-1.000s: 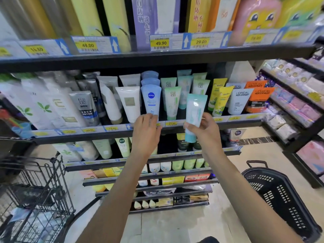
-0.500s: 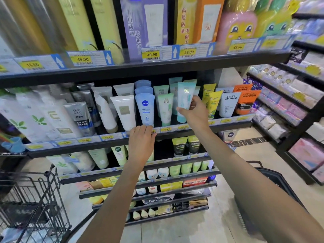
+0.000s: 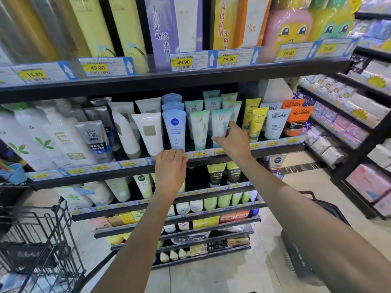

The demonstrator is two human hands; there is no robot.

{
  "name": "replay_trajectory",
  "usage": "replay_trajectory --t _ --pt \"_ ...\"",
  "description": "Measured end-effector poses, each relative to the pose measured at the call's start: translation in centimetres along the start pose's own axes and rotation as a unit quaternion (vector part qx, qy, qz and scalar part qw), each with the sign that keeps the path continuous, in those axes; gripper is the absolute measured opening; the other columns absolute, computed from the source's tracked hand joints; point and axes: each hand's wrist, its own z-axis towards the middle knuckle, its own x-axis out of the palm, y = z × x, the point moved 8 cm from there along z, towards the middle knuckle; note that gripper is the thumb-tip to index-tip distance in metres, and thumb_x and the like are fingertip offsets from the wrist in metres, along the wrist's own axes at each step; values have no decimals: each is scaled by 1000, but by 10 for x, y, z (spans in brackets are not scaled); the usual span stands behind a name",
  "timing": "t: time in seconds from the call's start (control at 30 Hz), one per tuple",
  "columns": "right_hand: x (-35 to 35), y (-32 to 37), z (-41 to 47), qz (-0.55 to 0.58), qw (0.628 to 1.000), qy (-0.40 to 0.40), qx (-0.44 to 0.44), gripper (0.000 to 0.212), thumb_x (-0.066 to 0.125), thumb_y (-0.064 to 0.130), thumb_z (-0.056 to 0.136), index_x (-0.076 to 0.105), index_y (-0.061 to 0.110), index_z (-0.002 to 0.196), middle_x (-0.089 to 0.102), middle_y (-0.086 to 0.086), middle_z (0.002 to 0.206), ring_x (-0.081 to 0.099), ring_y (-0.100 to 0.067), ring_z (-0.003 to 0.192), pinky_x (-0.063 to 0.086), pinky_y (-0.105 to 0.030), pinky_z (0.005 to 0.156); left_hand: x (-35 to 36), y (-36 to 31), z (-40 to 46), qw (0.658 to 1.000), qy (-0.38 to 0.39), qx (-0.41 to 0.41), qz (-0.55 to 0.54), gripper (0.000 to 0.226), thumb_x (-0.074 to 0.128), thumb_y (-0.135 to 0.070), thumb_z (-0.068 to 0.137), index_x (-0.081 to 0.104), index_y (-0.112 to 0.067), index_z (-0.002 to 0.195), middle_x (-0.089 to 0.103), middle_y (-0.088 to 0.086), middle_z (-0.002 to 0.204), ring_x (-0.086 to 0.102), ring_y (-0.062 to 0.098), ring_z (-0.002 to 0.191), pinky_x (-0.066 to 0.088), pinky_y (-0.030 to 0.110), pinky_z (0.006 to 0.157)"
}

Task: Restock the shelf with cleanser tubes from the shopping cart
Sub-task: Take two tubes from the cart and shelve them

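The shelf (image 3: 211, 159) is packed tight, tubes shoulder to shoulder, its front lip carrying price tags. At 8 o'clock stands the shopping cart (image 3: 38, 246); at 4 o'clock a black basket (image 3: 304, 256) sits on the floor, open floor between them. The left hand (image 3: 169, 170) rests flat on the lip, fingers straight, below the blue tube (image 3: 174, 129). The right hand (image 3: 233, 140) pinches the teal cleanser tube (image 3: 220, 123), upright in the front row, just right of the green tube (image 3: 199, 129).

Both arms reach forward; the left hand (image 3: 171, 166) lies flat, the right hand (image 3: 231, 140) pinches.
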Motion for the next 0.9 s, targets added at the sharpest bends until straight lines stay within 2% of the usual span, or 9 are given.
replay_trajectory --t 0.2,0.3,0.47,0.67,0.9 --pt "2 1 -1 -7 1000 -6 1 48 84 35 85 58 9 115 70 -6 107 65 -23 92 53 -33 73 1 2 -1 1000 -5 -1 -7 15 75 -20 92 67 -9 99 63 6 83 58 28 78 48 42 78" --pt "3 1 1 -12 1000 -1 3 47 84 36 85 58 9 113 70 -6 104 66 -24 90 54 -34 71 2 2 -1 1000 -4 -2 -8 14 75 -20 92 67 -10 99 62 6 83 57 28 77 47 42 78" --pt "6 4 5 -9 1000 5 6 47 84 34 85 59 9 116 71 -8 110 68 -26 99 58 -40 82 2 2 0 1000 -2 -4 -8 14 75 -20 92 66 -10 97 62 5 82 57 28 76 47 42 77" --pt "8 7 13 1 1000 -1 8 45 86 34 83 62 10 113 73 -6 110 68 -24 101 58 -39 84 5 3 -1 1000 -2 -6 -12 14 75 -20 92 67 -10 98 62 6 83 57 29 77 46 42 79" --pt "13 5 20 25 999 -4 19 42 86 33 82 65 12 111 73 -4 110 69 -24 103 59 -43 90 7 4 -2 1000 -4 -6 -7 13 72 -21 94 67 -11 99 62 5 85 57 28 79 44 40 80"
